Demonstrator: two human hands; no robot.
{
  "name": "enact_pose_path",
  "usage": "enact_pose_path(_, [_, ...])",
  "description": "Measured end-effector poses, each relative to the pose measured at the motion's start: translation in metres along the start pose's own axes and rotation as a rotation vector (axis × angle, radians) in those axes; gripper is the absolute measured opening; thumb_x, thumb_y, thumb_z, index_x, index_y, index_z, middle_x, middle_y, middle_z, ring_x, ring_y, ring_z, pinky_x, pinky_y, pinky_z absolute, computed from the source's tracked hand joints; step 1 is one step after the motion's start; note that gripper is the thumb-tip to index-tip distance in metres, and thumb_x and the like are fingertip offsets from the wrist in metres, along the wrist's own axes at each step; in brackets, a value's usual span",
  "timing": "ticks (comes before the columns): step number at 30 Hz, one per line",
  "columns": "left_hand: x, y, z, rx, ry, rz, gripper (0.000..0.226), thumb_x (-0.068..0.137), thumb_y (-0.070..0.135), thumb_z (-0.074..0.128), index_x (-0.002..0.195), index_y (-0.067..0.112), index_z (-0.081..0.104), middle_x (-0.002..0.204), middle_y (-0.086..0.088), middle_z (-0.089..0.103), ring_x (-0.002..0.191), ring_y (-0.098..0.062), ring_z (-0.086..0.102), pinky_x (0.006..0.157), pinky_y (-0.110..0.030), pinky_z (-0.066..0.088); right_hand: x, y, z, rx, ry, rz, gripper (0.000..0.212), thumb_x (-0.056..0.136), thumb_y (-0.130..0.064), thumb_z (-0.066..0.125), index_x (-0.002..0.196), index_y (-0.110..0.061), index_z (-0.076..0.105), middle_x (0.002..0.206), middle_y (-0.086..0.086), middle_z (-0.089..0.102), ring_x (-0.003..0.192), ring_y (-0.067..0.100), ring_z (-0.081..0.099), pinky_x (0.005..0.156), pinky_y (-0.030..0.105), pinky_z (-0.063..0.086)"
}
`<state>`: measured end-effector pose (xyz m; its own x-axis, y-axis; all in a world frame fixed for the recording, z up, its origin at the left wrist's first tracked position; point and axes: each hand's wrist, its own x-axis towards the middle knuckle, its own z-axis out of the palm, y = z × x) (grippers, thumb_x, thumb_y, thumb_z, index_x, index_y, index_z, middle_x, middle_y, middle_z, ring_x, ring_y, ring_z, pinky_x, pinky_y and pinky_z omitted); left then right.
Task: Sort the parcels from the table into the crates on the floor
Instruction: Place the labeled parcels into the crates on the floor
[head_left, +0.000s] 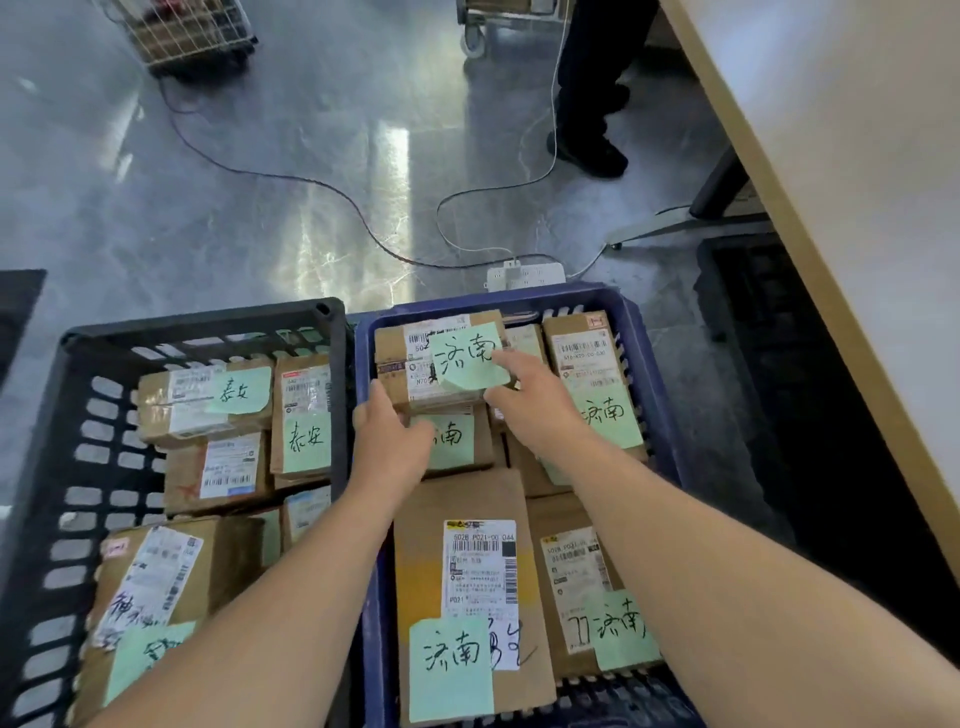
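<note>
Where the floor meets the table, two crates stand side by side, touching: one black crate on the left and one blue crate on the right.

Count, black crate: five brown parcels visible, and three green notes that show in full. Count, blue crate: six parcels visible, five of them bearing a green note with handwritten characters. All parcels carry printed shipping labels, whose small print is not legible.

The held parcel is at the far left corner of the blue crate, above a second noted parcel. The left hand grasps its near left edge, thumb up the left side and fingers curled under. The right hand grasps its near right corner, fingertips on the green note stuck to its top. The parcel lies just beyond both hands and spans the gap between them. Whether it rests on the parcel below or is lifted clear cannot be determined.

Obstructions: the forearms cover part of the crates' shared wall and part of the parcels beneath them. The near ends of both crates run out of view. One power strip lies just behind the blue crate with cables trailing away from it. One person's dark-trousered legs stand further back, cut off above. A dark object under the table is too shadowed to identify.
</note>
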<state>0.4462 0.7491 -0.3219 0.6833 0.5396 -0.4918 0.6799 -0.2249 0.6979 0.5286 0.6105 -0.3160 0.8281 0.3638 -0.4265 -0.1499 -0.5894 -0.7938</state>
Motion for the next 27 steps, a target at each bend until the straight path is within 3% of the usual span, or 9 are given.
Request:
enact_pose_path(3, [0.016,-0.007,-0.006,0.009,-0.003,0.049,0.062,0.091,0.009,0.052,0.147,0.025,0.03,0.143,-0.004,0.03,0.117,-0.016,0.047,0.093,-0.033,0.045,0.019,0.0,0.015,-0.073,-0.049,-0.002,0.056,0.095,-0.014,0.052,0.148,-0.022,0.034,0.157,-0.005,0.02,0.139,0.016,0.027,0.109,0.029,0.027])
enact_pose_path(7, [0.028,-0.01,-0.003,0.107,-0.034,0.069,0.057,0.094,0.012,0.05,0.146,0.021,0.028,0.145,-0.002,0.025,0.106,-0.01,0.043,0.083,-0.025,0.038,0.029,0.009,0.02,-0.137,-0.102,0.004,0.062,0.096,-0.011,0.05,0.151,-0.026,0.025,0.16,-0.01,0.007,0.145,0.014,0.013,0.105,0.023,0.022])
enact_pose_path(10, [0.027,-0.009,-0.003,0.115,-0.018,0.071,0.052,0.092,0.013,0.051,0.14,0.021,0.034,0.144,-0.005,0.027,0.106,-0.016,0.048,0.087,-0.03,0.042,0.027,0.006,0.018,-0.194,-0.116,-0.014,0.063,0.096,-0.013,0.052,0.15,-0.03,0.025,0.161,-0.005,0.002,0.146,0.018,0.009,0.097,0.02,0.022])
enact_pose_path(12, [0.022,-0.011,-0.005,0.096,0.003,0.059,0.056,0.091,0.013,0.053,0.143,0.021,0.032,0.147,-0.006,0.026,0.118,-0.022,0.048,0.094,-0.034,0.043,0.02,0.002,0.016,-0.263,-0.086,-0.013,0.064,0.096,-0.016,0.053,0.15,-0.034,0.024,0.161,-0.001,-0.001,0.147,0.021,0.009,0.104,0.027,0.027])
enact_pose_path(15, [0.001,-0.014,-0.011,0.176,0.05,0.036,0.069,0.094,0.019,0.052,0.152,0.022,0.016,0.157,-0.004,0.012,0.135,-0.025,0.034,0.099,-0.033,0.035,-0.003,-0.005,0.013,-0.499,-0.048,0.008,0.056,0.095,-0.019,0.05,0.147,-0.025,0.03,0.16,0.004,0.005,0.143,0.026,0.018,0.106,0.04,0.033])
enact_pose_path(20, [-0.05,-0.002,-0.014,0.529,-0.021,0.137,0.07,0.095,0.023,0.051,0.153,0.019,0.012,0.161,-0.006,-0.003,0.144,-0.028,0.016,0.109,-0.04,0.031,-0.054,-0.03,0.009,-0.964,-0.165,0.046,0.04,0.091,-0.016,0.047,0.131,-0.014,0.044,0.134,0.013,0.037,0.122,0.032,0.039,0.091,0.041,0.039])
enact_pose_path(24, [-0.093,0.014,-0.018,0.693,-0.108,0.297,0.069,0.094,0.021,0.049,0.152,0.016,0.012,0.16,-0.011,-0.008,0.143,-0.03,0.014,0.112,-0.039,0.026,-0.101,-0.05,0.003,-1.067,-0.115,0.046,0.043,0.091,-0.016,0.047,0.133,-0.013,0.043,0.134,0.014,0.04,0.122,0.031,0.04,0.093,0.041,0.039])
enact_pose_path(27, [-0.124,0.021,-0.027,0.751,-0.137,0.399,0.069,0.094,0.022,0.047,0.152,0.015,0.011,0.16,-0.013,-0.012,0.146,-0.03,0.006,0.117,-0.041,0.017,-0.139,-0.057,0.0,-1.077,-0.046,0.061,0.044,0.09,-0.021,0.051,0.133,-0.013,0.043,0.134,0.013,0.04,0.121,0.03,0.041,0.084,0.038,0.039])
